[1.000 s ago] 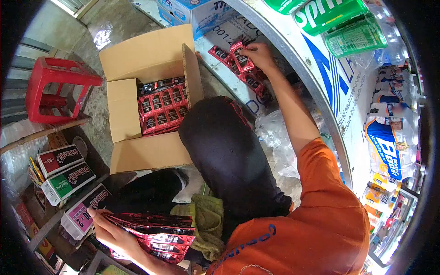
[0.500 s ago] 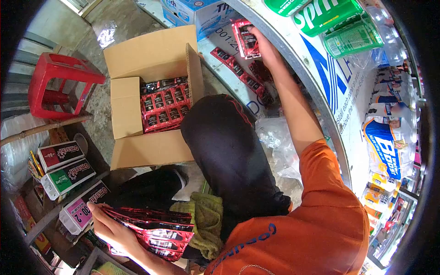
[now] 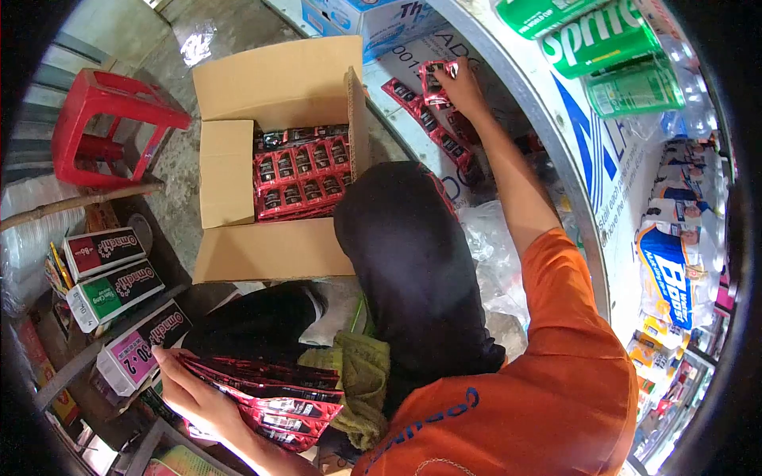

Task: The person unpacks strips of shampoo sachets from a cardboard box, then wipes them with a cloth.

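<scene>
My left hand (image 3: 194, 397) is closed round a thick bundle of red and black sachet strips (image 3: 286, 404) at the lower left. At the upper right, my right hand (image 3: 454, 83) grips a small red sachet pack (image 3: 435, 82) above the white printed surface. Beside it, a strip of red sachets (image 3: 429, 120) lies on that surface. An open cardboard box (image 3: 278, 79) stands left of my knee, with sheets of red and black sachets (image 3: 302, 174) inside.
A red plastic stool (image 3: 87, 131) stands at the upper left. Omachi boxes (image 3: 119, 293) are stacked below it. Green Sprite cans (image 3: 603, 44) and bottle packs (image 3: 671, 262) stand on the right. A green cloth (image 3: 361, 381) lies by my leg. Clear plastic bags (image 3: 496, 254) lie right of my knee.
My right hand has moved slightly down with its sachet pack, closer to the strip on the white surface. The view has shifted a little. My left hand still holds its bundle.
</scene>
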`<action>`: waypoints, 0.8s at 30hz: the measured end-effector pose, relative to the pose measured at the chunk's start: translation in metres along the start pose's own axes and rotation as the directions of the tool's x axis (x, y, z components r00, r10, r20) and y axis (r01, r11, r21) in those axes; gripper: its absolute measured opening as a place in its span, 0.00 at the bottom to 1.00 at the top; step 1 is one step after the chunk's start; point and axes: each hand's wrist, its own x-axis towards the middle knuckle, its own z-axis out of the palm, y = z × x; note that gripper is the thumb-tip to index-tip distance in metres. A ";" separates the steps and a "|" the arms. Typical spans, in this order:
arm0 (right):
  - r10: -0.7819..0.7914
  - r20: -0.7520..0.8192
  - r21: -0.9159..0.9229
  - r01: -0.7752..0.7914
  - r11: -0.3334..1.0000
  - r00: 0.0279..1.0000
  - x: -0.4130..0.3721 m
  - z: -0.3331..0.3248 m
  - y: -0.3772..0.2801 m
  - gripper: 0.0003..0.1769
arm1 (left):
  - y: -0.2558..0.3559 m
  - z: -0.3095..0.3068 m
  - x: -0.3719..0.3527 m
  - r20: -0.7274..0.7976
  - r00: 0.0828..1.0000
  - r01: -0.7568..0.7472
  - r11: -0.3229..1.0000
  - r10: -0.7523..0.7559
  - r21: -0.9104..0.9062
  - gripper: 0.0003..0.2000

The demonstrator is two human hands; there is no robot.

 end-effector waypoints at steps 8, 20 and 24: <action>0.134 0.368 -0.558 0.103 0.824 0.920 -0.006 0.053 0.058 0.37 | -0.004 -0.002 0.004 0.056 0.994 0.096 0.995 -0.097 0.028 0.30; -0.023 0.450 -0.031 0.042 0.999 0.893 -0.018 -0.047 -0.061 0.32 | 0.005 -0.012 -0.002 0.084 0.996 -0.033 0.991 0.022 0.128 0.23; -0.245 0.225 0.365 0.152 0.919 0.943 -0.118 -0.141 -0.234 0.21 | 0.001 -0.020 -0.002 0.085 0.992 -0.103 0.988 0.094 0.111 0.22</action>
